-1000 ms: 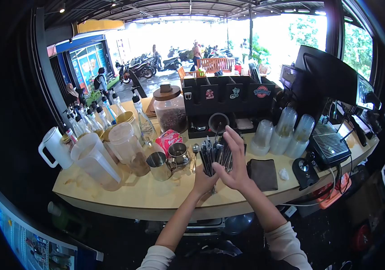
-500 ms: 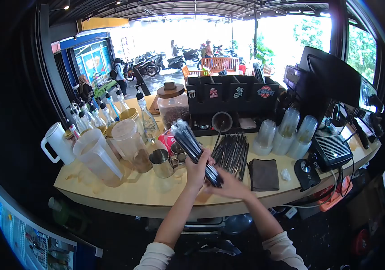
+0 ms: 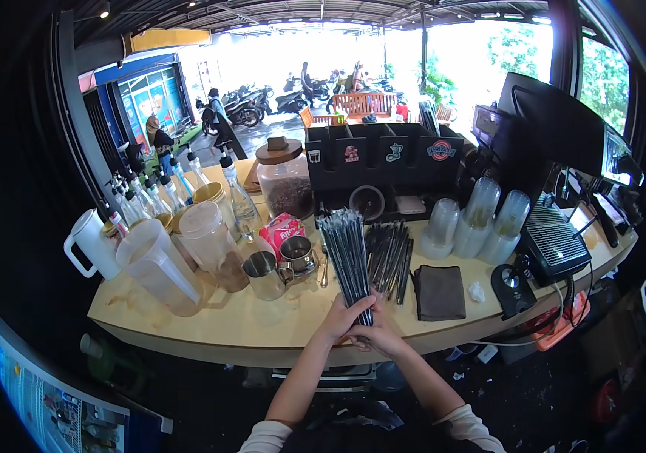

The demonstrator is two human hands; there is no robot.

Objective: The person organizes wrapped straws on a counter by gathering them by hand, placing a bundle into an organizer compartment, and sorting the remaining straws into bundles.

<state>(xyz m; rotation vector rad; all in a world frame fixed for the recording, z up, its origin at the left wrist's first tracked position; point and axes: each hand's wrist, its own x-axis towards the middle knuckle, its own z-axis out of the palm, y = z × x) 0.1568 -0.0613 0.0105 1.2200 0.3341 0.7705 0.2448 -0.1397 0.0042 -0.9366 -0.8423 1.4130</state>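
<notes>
A thick bundle of black straws in clear wrappers (image 3: 347, 253) stands nearly upright above the counter's front edge. My left hand (image 3: 342, 318) is closed around its lower end. From the other side, my right hand (image 3: 380, 334) wraps the same end, its fingers partly hidden and meeting the left ones. Just behind and to the right, a loose pile of similar black straws (image 3: 392, 264) lies on the counter. A folded dark cloth (image 3: 440, 293) is to the right of my right hand. Left of the bundle are a spoon (image 3: 324, 270) and two metal pitchers (image 3: 265, 278) (image 3: 297, 255).
Plastic pitchers (image 3: 158, 264) and pump bottles (image 3: 241, 198) crowd the left of the counter (image 3: 142, 309). A lidded jar (image 3: 285, 181) and a black organizer (image 3: 383, 158) stand behind. Stacked clear cups (image 3: 480, 219) and a black machine with a grate (image 3: 557, 234) occupy the right.
The straw bundle has swung from leaning left to nearly upright and sits a bit lower. My right hand has closed around its bottom end beside my left hand.
</notes>
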